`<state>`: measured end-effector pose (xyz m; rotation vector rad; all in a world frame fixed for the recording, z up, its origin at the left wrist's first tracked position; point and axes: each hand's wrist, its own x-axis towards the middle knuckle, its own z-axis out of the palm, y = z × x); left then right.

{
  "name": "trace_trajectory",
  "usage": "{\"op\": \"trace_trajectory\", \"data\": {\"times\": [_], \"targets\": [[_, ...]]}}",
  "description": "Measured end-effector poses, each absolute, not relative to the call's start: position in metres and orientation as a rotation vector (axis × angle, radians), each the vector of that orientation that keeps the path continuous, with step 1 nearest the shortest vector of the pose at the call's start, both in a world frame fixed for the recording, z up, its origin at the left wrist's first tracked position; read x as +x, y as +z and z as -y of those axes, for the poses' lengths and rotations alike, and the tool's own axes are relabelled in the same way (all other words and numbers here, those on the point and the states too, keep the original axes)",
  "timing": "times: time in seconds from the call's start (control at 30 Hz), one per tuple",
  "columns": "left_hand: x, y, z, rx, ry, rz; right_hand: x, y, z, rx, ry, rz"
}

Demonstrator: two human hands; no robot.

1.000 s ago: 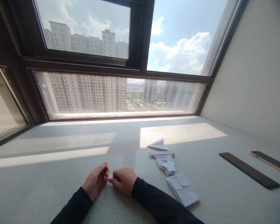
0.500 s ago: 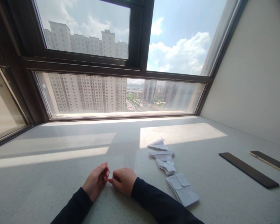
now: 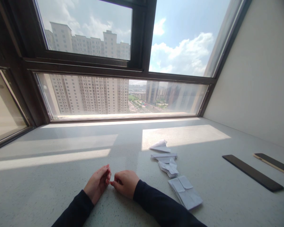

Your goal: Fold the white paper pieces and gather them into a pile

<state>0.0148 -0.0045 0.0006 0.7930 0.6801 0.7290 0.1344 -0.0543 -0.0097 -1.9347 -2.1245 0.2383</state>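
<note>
So both hands are parked on the pale stone ledge (image 3: 49,176) near its front edge, a bit left of the middle. Left hand (image 3: 97,183) lies on its side, fingers loosely curled in and pointing right, nothing in it that I can see. Right hand (image 3: 125,183) is just beside it, curled into a loose fist with the thumb and fingertip pinched toward the left one's fingertips, the two hands about touching there. Can't tell if there's anything tiny between them, it's too small to make out. Dark sleeves (image 3: 161,206) on both arms.

Moving right: a stack of folded white paper (image 3: 186,195) sits just right of the right forearm, close to the front edge. Behind it, toward the window, a line of smaller folded paper pieces (image 3: 167,160) runs back into the sunny patch. Further right, well apart from the paper, a dark flat strip (image 3: 252,172) lies at a slant, and near the right edge there's a second dark strip (image 3: 273,163) with a light wooden edge.
</note>
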Motion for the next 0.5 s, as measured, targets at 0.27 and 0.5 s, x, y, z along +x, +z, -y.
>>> {"op": "trace_trajectory", "data": {"times": [0.27,0.5], "targets": [[0.0142,-0.0006,0.0052,0.809,0.718,-0.685,0.1345,-0.0093,0.0545,-1.942,0.252,2.118],[0.0146,-0.0024,0.0045,0.829,0.723,-0.682,0.1343,-0.0085,0.0545,-1.947,0.235,2.124]]}}
